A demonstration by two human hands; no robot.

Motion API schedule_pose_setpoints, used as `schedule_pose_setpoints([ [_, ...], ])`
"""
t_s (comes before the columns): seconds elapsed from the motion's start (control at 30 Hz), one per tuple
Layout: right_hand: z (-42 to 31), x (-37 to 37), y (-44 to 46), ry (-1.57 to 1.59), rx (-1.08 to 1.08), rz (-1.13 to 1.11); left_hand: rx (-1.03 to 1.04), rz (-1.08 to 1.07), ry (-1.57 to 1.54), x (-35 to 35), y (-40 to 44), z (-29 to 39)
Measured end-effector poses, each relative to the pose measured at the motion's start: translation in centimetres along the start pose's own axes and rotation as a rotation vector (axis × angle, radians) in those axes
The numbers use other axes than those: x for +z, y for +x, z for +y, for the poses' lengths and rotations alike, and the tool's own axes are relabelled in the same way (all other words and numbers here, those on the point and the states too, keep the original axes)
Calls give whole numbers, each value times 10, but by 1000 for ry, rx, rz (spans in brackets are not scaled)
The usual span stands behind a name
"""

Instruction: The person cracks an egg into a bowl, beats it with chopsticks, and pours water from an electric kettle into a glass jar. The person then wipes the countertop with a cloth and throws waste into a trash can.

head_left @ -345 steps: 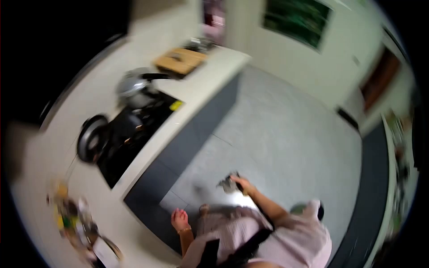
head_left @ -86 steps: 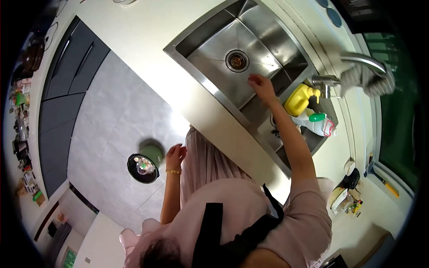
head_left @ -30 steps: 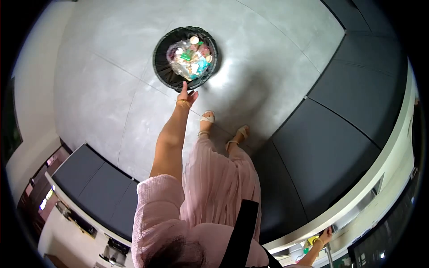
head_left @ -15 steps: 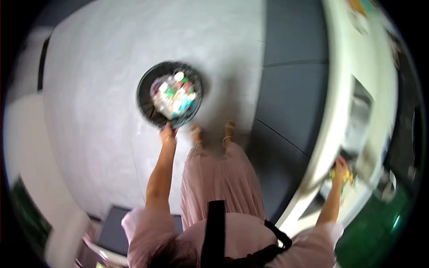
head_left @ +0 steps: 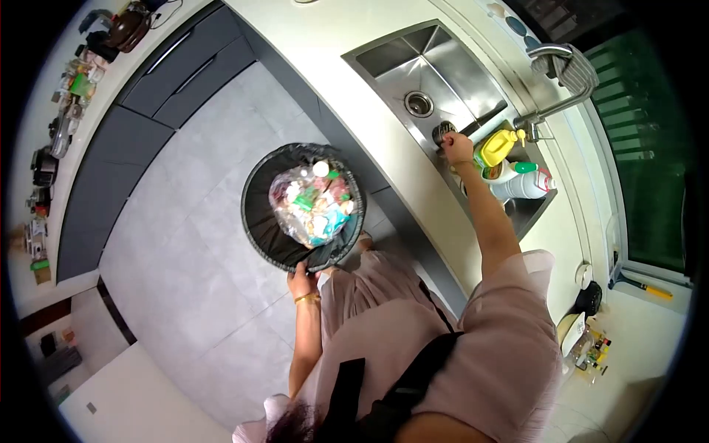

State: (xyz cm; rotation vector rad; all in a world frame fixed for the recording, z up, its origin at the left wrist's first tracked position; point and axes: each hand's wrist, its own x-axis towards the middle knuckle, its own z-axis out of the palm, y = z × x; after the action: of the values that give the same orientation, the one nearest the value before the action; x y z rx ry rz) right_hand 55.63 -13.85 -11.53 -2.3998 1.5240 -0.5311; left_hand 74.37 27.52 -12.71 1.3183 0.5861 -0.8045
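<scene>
My left hand (head_left: 301, 282) grips the near rim of a round black trash can (head_left: 255, 229) lined with a dark bag. Inside it sits a clear plastic bag of mixed rubbish (head_left: 310, 203) with white, green and blue bits. Over at the sink (head_left: 399, 70), my right hand (head_left: 459, 150) is closed on a dark round object (head_left: 443, 132) with light markings; its exact kind is unclear. Close by that hand stand a yellow pump bottle (head_left: 496, 150), a white bottle with a green cap (head_left: 509, 171) and a pale bottle (head_left: 526, 186).
A tap (head_left: 557, 100) arches over the sink's far side. The white counter (head_left: 354, 111) runs along my right above dark grey cabinets. Across the grey tiled floor (head_left: 185, 258), another counter (head_left: 96, 148) carries many small items.
My view has turned to the right, bringing the sink into clear sight. The trash can is still in my left hand. My right hand now shows at the sink, on a dark object.
</scene>
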Motion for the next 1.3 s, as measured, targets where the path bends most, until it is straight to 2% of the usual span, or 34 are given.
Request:
schedule_pose_setpoints([
  [0.07,-18,-15,-6,130,-132,112,19,-60,-40,6,1,1],
  [0.13,-52,-42,-13,374,-257,223,82,-27,-34,29,-36,22],
  [0.23,-109,-93,-39,654,-311,81,194,36,108,33,-56,25],
  [0.33,-148,-112,-78,721,-415,-17,293,36,111,41,-62,18],
  [0.37,-159,-113,-90,719,-327,-210,312,14,46,44,-67,16],
  [0.4,-171,-97,-106,702,-234,-419,371,37,144,26,-37,-2],
  [0.47,-189,-90,-127,846,-223,-612,435,94,260,29,-47,1],
  [0.53,-195,-64,-137,790,-293,-668,401,79,169,34,-54,3],
  [0.6,-205,-56,-134,866,-270,-725,447,82,175,34,-53,1],
  [0.67,-216,-49,-130,1214,-5,-943,537,141,250,25,-36,-15],
  [0.73,-226,-48,-125,1434,182,-1000,603,185,325,29,-53,-7],
  [0.8,-225,-33,-126,1426,263,-1108,636,222,423,32,-77,4],
  [0.87,-224,8,-134,775,246,-1138,717,230,421,24,-71,3],
  [0.9,-225,15,-143,340,-74,-988,802,253,442,23,-72,4],
  [0.93,-226,24,-149,-88,-373,-793,800,255,440,19,-72,2],
  [0.97,-224,32,-145,-90,-373,-795,837,268,456,17,-69,0],
  [1.0,-228,28,-138,193,-125,-930,876,283,470,15,-71,3],
  [1.07,-235,7,-129,756,412,-1135,827,274,466,13,-75,5],
  [1.13,-247,-21,-121,1031,632,-1151,707,286,525,13,-78,8],
  [1.2,-245,-14,-116,1317,776,-1217,722,285,506,13,-71,5],
  [1.23,-227,23,-118,856,551,-1194,737,289,479,14,-71,5],
  [1.3,-203,65,-126,415,343,-1115,755,278,464,11,-70,-2],
])
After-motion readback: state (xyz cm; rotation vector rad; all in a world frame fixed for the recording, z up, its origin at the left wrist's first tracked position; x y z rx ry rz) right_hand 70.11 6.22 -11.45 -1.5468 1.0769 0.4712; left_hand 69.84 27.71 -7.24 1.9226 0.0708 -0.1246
